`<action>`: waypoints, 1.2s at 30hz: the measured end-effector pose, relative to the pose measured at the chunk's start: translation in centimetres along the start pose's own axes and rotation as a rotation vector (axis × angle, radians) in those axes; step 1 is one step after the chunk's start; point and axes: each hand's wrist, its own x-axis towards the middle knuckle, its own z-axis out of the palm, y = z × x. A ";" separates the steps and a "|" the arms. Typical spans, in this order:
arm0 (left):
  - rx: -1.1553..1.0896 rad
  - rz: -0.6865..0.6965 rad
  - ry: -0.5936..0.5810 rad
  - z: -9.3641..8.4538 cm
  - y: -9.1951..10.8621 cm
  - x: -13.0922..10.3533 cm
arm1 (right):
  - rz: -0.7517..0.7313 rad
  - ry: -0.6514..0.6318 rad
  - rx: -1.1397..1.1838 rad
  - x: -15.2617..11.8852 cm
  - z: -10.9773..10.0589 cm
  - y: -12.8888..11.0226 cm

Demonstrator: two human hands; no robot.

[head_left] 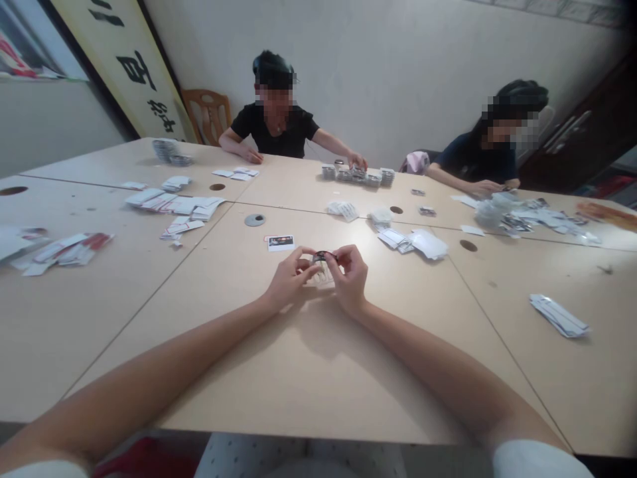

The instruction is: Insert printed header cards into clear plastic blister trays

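Both of my hands meet over the middle of the table, holding one small clear plastic pack [322,271] with a dark upper edge. My left hand [293,277] pinches its left side, fingers curled. On the right side, my right hand [350,275] grips it with thumb and bent fingers. Thin greenish and pale lines show inside the pack; its contents are too small to name. Just beyond my left hand lies a white card [281,243] with a dark printed picture.
Stacks of white cards [174,202] lie left on the table [239,385]. Clear bags [381,217] and white packets [428,244] lie right of centre, a packet bundle [558,315] farther right. Two people sit opposite; one person's hand [357,161] touches small stacked packs [343,174].
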 end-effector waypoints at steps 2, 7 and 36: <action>0.026 0.010 -0.001 0.0 -0.1 -0.2 | -0.002 0.002 0.034 0.0 0.1 0.1; -0.263 -0.160 -0.034 -0.2 -0.2 -0.3 | 0.008 -0.028 -0.011 -0.1 0.1 -0.1; -0.491 -0.277 -0.109 -1.5 0.0 0.2 | 0.140 -0.232 -0.050 0.0 -0.4 0.8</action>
